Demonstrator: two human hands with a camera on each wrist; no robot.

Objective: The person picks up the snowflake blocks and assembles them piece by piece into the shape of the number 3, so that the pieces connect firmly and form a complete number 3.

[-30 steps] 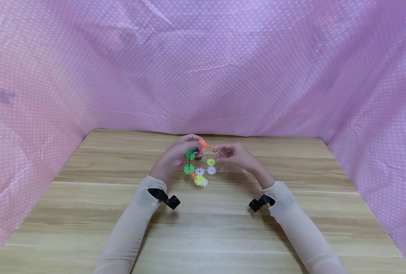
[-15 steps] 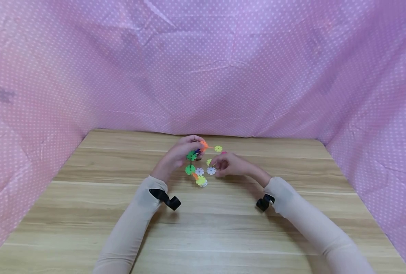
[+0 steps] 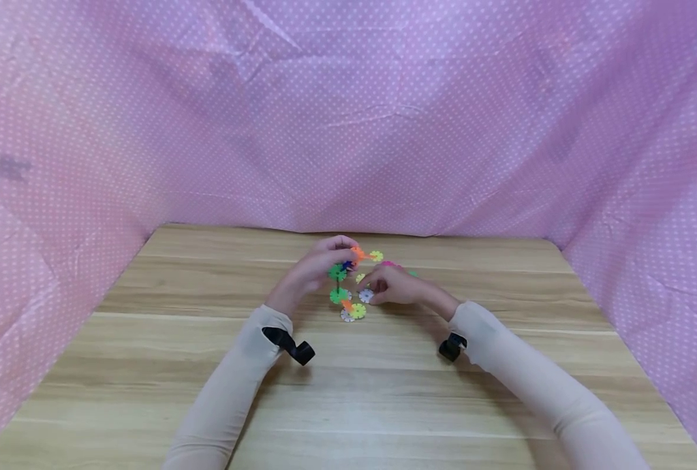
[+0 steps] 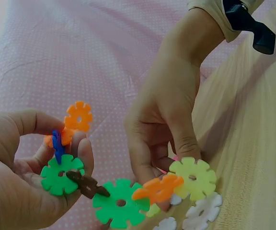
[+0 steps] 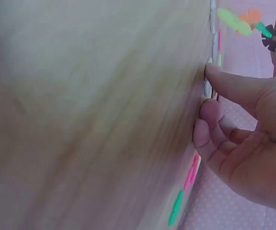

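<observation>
My left hand (image 3: 325, 264) holds a chain of notched plastic snowflake discs (image 4: 104, 205) above the table, its fingers curled around the orange and blue end. Green, brown, orange and yellow discs hang from there toward the right. At table level my right hand (image 3: 397, 285) is bent over loose discs. Its thumb touches the edge of a white disc (image 3: 366, 296) in the right wrist view, with the fingertips a little apart from the thumb. Near those fingers lies a loose yellow disc (image 3: 360, 279), partly covered by the hand in the head view.
Beyond the right hand lie a pink disc (image 3: 389, 264) and a green disc (image 3: 413, 273). More white discs (image 4: 202, 211) rest beneath the chain's low end. The wooden table (image 3: 348, 405) backs onto a pink dotted cloth (image 3: 348, 130).
The right hand has left the chain's yellow end and come down toward the loose discs. The left hand has shifted slightly right with the chain, whose low end swings right.
</observation>
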